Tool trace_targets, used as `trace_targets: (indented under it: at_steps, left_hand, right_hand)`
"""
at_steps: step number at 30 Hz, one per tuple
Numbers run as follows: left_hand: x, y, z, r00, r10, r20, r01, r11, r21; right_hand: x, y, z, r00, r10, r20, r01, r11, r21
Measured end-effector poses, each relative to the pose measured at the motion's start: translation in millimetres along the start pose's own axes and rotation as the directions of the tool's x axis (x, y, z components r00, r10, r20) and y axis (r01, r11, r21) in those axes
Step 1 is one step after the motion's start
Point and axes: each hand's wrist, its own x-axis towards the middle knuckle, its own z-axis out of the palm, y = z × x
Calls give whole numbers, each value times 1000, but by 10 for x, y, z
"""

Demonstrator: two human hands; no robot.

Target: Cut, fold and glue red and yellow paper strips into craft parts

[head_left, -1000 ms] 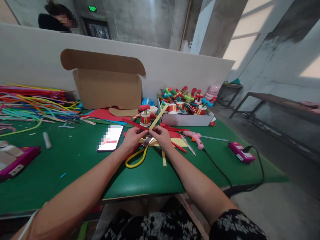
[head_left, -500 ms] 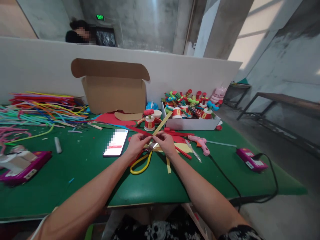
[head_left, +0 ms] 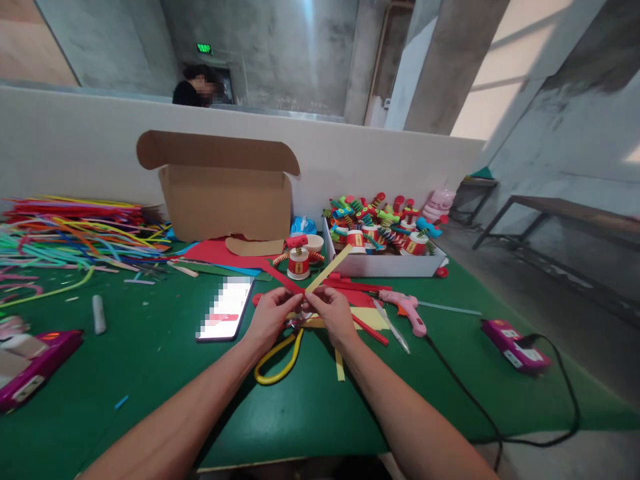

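Above the green table, my left hand pinches the end of a red paper strip that slants up to the left. My right hand is closed on a pale yellow strip slanting up to the right. The two strip ends meet at my fingertips, where the fingers partly hide the joint. Under my hands lie scissors with a yellow handle, their blades mostly covered. Another yellow strip and a red strip lie beneath and beside my right hand.
A phone lies to the left. Right are a white pen-like tool and a pink glue gun with a cable. Behind stand a paper-cup figure, a white box of similar figures and a cardboard box. Colourful pipe cleaners are heaped left.
The view has tilted up, so the table things sit lower in the picture. Both hands keep the strips pinched together, with little visible change. The person behind the partition appears further right.
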Motion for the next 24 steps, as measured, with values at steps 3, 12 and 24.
trace_targets:
  at_steps: [3,12,24]
  left_hand:
    - [-8,-4,-1,1000,5,7,-5,1000,-22]
    - [34,61,-43,999,46,-26,-42,992,122]
    - [35,39,-32,1000,-1,17,1,1000,2]
  right_hand:
    - [-24,18,37,999,6,-33,-4,998,69]
    - [-34,13,21,1000,16,4,-16,998,-62]
    - [18,-10,-53,993,88,72,-90,996,28]
